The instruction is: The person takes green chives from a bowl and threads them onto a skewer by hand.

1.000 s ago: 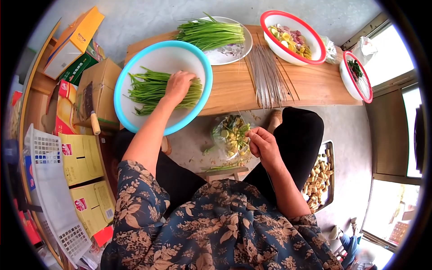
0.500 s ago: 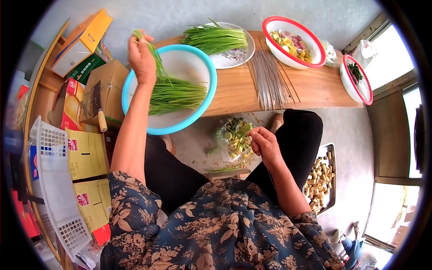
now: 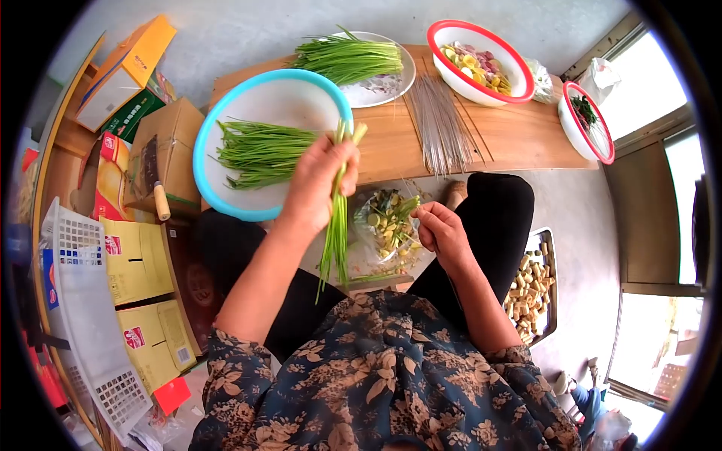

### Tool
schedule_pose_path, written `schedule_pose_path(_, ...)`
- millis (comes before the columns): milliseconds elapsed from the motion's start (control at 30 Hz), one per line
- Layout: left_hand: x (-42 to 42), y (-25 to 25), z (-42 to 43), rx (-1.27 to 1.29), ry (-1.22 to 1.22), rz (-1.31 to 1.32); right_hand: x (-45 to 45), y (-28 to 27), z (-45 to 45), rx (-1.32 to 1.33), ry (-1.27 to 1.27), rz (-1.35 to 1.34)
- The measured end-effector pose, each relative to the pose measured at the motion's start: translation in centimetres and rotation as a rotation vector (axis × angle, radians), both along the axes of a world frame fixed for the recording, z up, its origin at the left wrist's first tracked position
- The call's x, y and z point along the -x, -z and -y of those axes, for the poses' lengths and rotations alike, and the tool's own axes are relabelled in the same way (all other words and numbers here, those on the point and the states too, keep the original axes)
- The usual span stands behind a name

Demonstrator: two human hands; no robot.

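My left hand (image 3: 325, 177) is closed around a bunch of garlic chives (image 3: 335, 239), pale stem ends up and green leaves hanging down, just right of the blue-rimmed basin (image 3: 201, 150). More chives (image 3: 263, 150) lie in that basin. My right hand (image 3: 442, 231) is closed in a pinch on what looks like a thin metal skewer, mostly hidden by the fingers. A short green piece (image 3: 408, 207) shows at its fingertips. Below and left of the right hand, a clear plastic bag (image 3: 382, 229) holds yellowish and green scraps on the floor.
On the wooden table (image 3: 376, 154) are a white plate (image 3: 408, 71) of chives, several metal skewers (image 3: 440, 124), a red-rimmed bowl (image 3: 487, 64) of sliced food and a smaller red-rimmed bowl (image 3: 587, 124). A knife (image 3: 156, 180) and boxes (image 3: 169, 139) stand left; a tray (image 3: 553, 301) of pieces, right.
My left hand has moved right and down from over the basin's left side, bringing the chives in front of the basin's right rim. My right hand has barely moved.
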State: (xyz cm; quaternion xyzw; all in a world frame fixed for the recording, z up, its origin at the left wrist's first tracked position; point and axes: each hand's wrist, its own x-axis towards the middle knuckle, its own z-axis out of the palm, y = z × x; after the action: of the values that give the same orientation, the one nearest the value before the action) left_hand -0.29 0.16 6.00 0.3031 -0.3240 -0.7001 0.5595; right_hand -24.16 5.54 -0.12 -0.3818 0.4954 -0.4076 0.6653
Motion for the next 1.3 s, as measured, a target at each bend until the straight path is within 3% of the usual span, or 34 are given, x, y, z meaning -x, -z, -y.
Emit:
schedule_pose_path(133,0.9,5.7,-0.6,-0.169,0.073,-0.062,-0.6,-1.2,-0.2,0.007,-0.018,0.003)
schedule_pose_path(233,0.8,6.8,-1.2,-0.244,0.058,-0.069,-1.1,-1.8,-0.4,0.020,-0.055,0.009)
schedule_pose_path(600,-0.1,6.3,-1.4,-0.126,-0.013,0.034,-3.6,-3.6,-0.8,0.022,-0.138,0.037)
schedule_pose_path(1300,-0.3,6.4,-1.6,-0.177,0.013,-0.058,-3.6,-3.3,-1.7,0.012,-0.142,0.027)
